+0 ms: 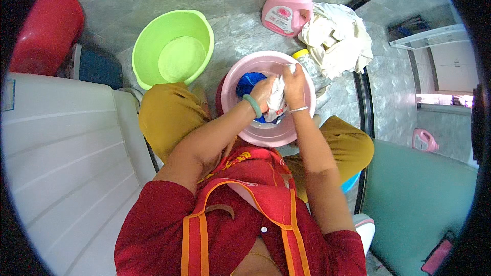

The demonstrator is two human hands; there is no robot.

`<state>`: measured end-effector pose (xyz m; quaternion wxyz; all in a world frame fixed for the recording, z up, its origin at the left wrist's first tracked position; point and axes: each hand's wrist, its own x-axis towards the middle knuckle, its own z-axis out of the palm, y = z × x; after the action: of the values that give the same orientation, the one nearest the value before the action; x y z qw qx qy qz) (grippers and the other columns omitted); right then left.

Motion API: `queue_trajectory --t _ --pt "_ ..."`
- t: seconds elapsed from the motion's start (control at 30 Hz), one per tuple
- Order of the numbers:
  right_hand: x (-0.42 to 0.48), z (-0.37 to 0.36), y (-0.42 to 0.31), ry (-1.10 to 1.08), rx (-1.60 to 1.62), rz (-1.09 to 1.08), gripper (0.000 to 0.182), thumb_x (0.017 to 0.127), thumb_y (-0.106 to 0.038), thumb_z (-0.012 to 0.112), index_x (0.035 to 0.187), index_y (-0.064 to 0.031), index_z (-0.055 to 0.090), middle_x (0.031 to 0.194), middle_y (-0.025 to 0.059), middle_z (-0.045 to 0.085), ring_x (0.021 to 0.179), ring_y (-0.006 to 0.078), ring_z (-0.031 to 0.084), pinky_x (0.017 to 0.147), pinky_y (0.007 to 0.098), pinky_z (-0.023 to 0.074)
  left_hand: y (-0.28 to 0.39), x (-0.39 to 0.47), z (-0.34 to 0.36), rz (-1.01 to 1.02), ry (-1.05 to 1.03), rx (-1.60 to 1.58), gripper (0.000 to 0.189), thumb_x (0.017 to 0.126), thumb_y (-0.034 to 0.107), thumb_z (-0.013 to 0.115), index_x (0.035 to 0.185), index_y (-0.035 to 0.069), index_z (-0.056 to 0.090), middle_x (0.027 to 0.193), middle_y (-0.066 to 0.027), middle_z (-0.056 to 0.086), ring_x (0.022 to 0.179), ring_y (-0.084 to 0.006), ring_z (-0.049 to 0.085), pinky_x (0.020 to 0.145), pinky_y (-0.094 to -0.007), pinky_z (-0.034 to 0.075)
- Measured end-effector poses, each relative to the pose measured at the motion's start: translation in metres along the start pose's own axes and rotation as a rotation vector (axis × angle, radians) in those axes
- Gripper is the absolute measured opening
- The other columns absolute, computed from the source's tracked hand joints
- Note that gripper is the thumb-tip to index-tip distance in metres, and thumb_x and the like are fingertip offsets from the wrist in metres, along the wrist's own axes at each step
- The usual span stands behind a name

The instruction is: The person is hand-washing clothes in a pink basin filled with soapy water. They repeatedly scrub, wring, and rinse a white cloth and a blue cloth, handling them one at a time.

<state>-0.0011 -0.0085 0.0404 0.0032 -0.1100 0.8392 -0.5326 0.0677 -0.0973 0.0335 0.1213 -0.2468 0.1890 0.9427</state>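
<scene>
Both hands are over a pink plastic basin (238,65) between my knees. My left hand (262,94), with a green bangle at its wrist, grips one side of a wet white cloth (277,97). The other side of the cloth is in my right hand (293,84), and a bit of white pokes out above its fist. Beneath them, blue fabric (247,82) lies in the basin, partly hidden by my hands and the cloth. A red mark shows on the cloth's lower part.
A green basin (180,59) stands at the left. Beyond the pink basin are a pink detergent bottle (282,11), a yellow-lidded jar (307,61) and a heap of white cloth (337,38). A red bucket (50,30) and a white washing machine (69,130) line the left.
</scene>
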Motion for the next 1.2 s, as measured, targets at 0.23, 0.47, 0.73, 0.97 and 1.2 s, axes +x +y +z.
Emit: queue_trajectory --t 0.23,0.47,0.73,0.97,1.2 --pt "0.025 -0.053 -0.034 -0.343 -0.012 0.169 0.038 0.085 -0.032 0.054 0.081 0.0060 0.057 0.073 0.0132 0.059 0.069 0.0161 0.052 0.065 0.0297 0.0428 0.022 -0.025 0.008 0.174 -0.231 0.991 0.028 0.082 0.019 0.058 0.104 0.003 0.054 0.091 -0.0057 0.060 0.083 -0.0146 0.059 0.072 -0.0278 0.047" --pt "0.002 -0.075 -0.047 -0.669 0.102 0.175 0.045 0.077 -0.030 0.066 0.104 0.0043 0.055 0.094 0.0092 0.060 0.084 0.0134 0.055 0.076 0.0271 0.0441 0.061 -0.027 0.015 0.246 -0.133 0.345 0.023 0.079 0.016 0.056 0.096 0.001 0.057 0.087 -0.0068 0.061 0.077 -0.0153 0.060 0.066 -0.0281 0.049" --pt "-0.042 -0.068 0.002 -0.590 0.339 0.542 0.037 0.078 -0.023 0.063 0.105 0.0008 0.055 0.094 0.0055 0.060 0.082 0.0147 0.056 0.076 0.0271 0.0432 0.063 -0.013 -0.002 0.245 0.075 0.020 0.022 0.081 0.017 0.056 0.098 0.003 0.056 0.090 -0.0093 0.062 0.081 -0.0212 0.061 0.073 -0.0360 0.050" --pt "-0.058 -0.014 -0.041 -0.252 0.505 0.270 0.015 0.080 -0.013 0.056 0.091 -0.0031 0.057 0.082 0.0041 0.059 0.071 0.0109 0.056 0.062 0.0266 0.0469 0.036 -0.001 -0.019 0.042 0.142 0.097 0.021 0.082 0.023 0.059 0.094 0.006 0.057 0.085 -0.0083 0.062 0.076 -0.0206 0.061 0.070 -0.0362 0.050" --pt "-0.032 0.017 -0.037 -0.006 0.010 0.094 0.021 0.077 -0.021 0.056 0.083 -0.0005 0.053 0.075 0.0220 0.057 0.071 0.0387 0.056 0.062 0.0425 0.0440 0.001 -0.003 -0.018 0.113 0.278 0.202 0.028 0.084 0.032 0.047 0.088 0.006 0.056 0.076 -0.0070 0.061 0.064 -0.0208 0.059 0.063 -0.0343 0.050"
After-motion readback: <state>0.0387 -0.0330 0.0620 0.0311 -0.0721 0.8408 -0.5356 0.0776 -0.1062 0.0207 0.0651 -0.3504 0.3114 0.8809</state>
